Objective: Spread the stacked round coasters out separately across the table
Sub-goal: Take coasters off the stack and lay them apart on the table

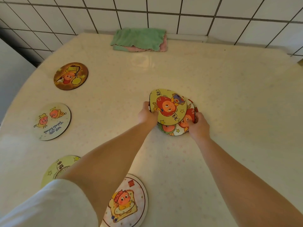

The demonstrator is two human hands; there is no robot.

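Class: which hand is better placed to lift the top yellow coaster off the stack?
Left. The left hand already grips the top yellow coaster at its tilted-up edge, while the right hand grips the coasters beneath.

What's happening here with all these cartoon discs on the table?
A person is dealing a pile of round cartoon-printed coasters out over a cream table. The left hand grips the edge of the top yellow coaster, tilting it up off the remaining stack, which the right hand steadies. Four coasters already lie singly: a brown one, a white one, a yellow one partly hidden by the arm, and a pale toast-print one. Folded green and pink cloths sit by the tiled wall.
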